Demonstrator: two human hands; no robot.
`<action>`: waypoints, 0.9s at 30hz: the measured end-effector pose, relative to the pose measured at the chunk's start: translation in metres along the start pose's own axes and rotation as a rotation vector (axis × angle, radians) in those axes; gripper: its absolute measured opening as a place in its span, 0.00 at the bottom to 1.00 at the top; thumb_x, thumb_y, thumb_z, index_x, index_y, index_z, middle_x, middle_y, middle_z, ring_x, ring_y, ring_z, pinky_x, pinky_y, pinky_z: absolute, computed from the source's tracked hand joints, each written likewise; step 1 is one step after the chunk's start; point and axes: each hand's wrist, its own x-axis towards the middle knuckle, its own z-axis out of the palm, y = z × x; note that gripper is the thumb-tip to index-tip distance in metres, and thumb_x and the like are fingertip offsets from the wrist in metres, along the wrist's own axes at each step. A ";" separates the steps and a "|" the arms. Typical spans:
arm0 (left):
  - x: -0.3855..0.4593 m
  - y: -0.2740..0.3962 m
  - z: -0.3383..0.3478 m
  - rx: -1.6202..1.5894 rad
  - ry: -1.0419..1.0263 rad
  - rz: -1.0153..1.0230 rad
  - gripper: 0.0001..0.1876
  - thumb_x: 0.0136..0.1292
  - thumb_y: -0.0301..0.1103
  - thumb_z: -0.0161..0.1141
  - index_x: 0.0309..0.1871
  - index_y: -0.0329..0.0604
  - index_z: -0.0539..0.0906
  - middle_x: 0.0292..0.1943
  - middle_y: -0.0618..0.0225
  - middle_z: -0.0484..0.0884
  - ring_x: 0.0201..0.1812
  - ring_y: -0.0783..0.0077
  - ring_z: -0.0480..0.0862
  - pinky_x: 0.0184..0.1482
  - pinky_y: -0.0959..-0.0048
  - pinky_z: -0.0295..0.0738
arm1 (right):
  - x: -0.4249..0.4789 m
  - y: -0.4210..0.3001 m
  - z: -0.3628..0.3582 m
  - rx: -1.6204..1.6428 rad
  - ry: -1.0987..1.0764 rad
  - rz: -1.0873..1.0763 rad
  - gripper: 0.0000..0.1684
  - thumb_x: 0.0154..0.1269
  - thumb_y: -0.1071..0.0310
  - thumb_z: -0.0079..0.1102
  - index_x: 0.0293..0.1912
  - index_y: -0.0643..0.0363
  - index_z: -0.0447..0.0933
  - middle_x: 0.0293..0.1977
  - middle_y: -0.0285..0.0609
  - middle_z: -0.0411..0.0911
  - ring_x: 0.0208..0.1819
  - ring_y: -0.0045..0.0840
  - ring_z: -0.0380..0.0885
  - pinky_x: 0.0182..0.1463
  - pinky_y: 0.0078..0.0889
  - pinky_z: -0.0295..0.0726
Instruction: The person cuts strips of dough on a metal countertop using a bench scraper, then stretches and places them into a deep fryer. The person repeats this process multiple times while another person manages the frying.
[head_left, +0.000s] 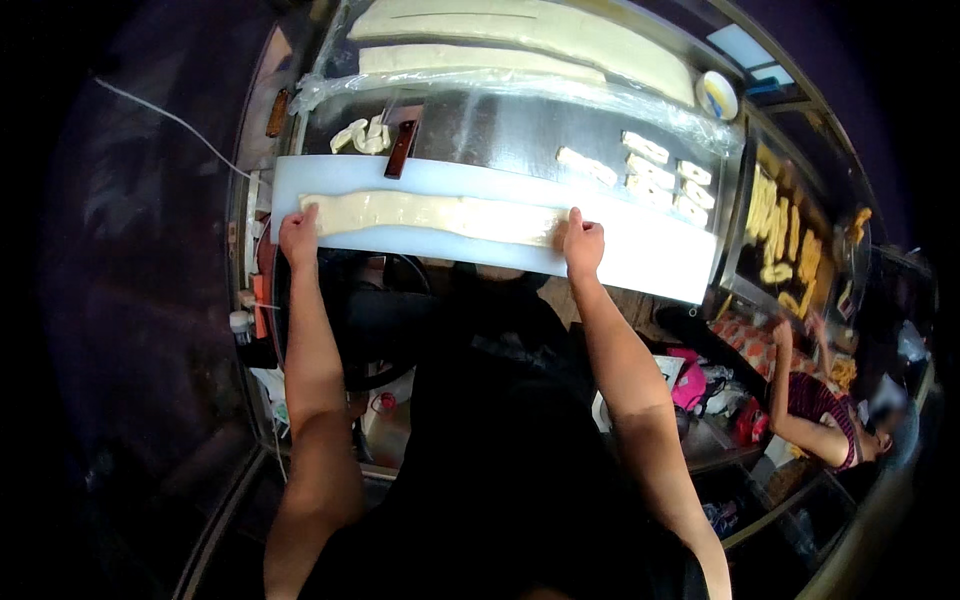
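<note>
A long flat strip of pale dough (420, 212) lies along a white cutting board (652, 255). My left hand (300, 234) grips the strip's left end between thumb and fingers. At the opposite end, my right hand (583, 241) pinches the dough the same way. The dough looks glossy. A knife with a brown wooden handle (401, 150) rests across the board's far edge, its blade pointing away from me. Beside it, dough scraps (361, 136) sit on the dark metal worktop (480, 124).
Wide dough sheets (525, 30) lie beyond crumpled plastic film (517, 82). Several short dough pieces (649, 172) sit back right, near a white bowl (717, 96). At right, fried dough sticks (784, 225) fill a metal fryer, where another person (817, 412) works. A steering wheel (382, 322) is below the board.
</note>
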 end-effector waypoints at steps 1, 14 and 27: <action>0.008 -0.008 0.003 -0.026 0.015 0.014 0.28 0.54 0.46 0.74 0.48 0.30 0.79 0.38 0.61 0.83 0.41 0.66 0.82 0.48 0.68 0.76 | -0.001 -0.006 0.004 0.061 0.048 0.026 0.31 0.67 0.46 0.58 0.32 0.71 0.79 0.27 0.56 0.80 0.34 0.40 0.80 0.45 0.37 0.77; -0.008 0.051 0.024 -0.025 -0.097 0.386 0.26 0.58 0.38 0.70 0.57 0.37 0.75 0.44 0.59 0.82 0.44 0.64 0.81 0.50 0.69 0.75 | -0.030 -0.029 0.011 -0.258 0.111 -0.391 0.24 0.67 0.49 0.57 0.39 0.65 0.73 0.33 0.56 0.81 0.34 0.52 0.80 0.41 0.50 0.79; -0.185 0.264 -0.036 -0.210 -0.479 0.585 0.09 0.63 0.21 0.63 0.45 0.37 0.77 0.41 0.72 0.78 0.40 0.81 0.76 0.46 0.81 0.71 | 0.008 -0.022 -0.052 1.023 -0.781 0.279 0.11 0.70 0.63 0.61 0.45 0.60 0.80 0.38 0.38 0.83 0.36 0.17 0.80 0.43 0.23 0.80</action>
